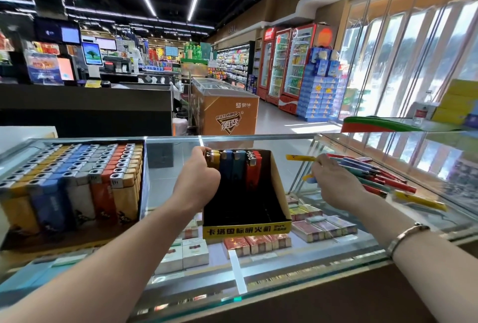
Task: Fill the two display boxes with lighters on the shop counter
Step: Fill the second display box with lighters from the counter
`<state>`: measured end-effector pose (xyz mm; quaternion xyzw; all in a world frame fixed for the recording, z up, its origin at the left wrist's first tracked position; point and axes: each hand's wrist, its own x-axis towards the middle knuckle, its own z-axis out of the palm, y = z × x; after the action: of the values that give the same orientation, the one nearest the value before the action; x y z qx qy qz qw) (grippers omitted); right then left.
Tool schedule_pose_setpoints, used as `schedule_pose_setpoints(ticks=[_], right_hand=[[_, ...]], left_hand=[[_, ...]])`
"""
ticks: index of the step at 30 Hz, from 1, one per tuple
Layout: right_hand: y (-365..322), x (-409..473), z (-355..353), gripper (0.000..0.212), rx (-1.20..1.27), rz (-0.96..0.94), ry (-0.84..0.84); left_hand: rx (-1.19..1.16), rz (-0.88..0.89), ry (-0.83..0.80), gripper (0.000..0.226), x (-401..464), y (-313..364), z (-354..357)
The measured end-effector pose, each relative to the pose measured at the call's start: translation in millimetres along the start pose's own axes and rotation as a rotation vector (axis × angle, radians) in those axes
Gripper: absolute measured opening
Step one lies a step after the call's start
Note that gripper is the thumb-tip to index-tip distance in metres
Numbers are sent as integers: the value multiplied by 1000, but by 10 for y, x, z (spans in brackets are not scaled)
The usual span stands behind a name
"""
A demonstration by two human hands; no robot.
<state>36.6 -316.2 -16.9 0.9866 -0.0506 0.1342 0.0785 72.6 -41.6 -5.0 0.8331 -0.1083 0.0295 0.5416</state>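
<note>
Head view: saw left hand curled against yellow display box, gripping its lighters at far wall; near half bare. At 3 o'clock, right hand pinching loose lighters near glass bench edge. At 9 o'clock, full display box. Beyond, shop aisle.

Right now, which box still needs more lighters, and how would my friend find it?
Start at the glass shop counter. In its middle, between the two hands, stands a black display box with a yellow front strip of black writing. Unlike the packed box to its left, it holds only one row of lighters at the back, where the left hand touches them.
</note>
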Motion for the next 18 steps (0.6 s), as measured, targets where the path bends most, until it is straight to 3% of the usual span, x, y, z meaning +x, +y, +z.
schedule_pose_setpoints(ticks=[7,11,18], right_hand=[[-37,100,-21,25,-69,-122,-26],[-65,197,-57,36,52,-115,-80],[-199,445,-22,19,-166,-88,30]], left_hand=[[-24,-4,18,46,-1,-12,-2],[-10,-2,98,53,37,-19,-29],[-37,-3,166,53,68,-37,-64]])
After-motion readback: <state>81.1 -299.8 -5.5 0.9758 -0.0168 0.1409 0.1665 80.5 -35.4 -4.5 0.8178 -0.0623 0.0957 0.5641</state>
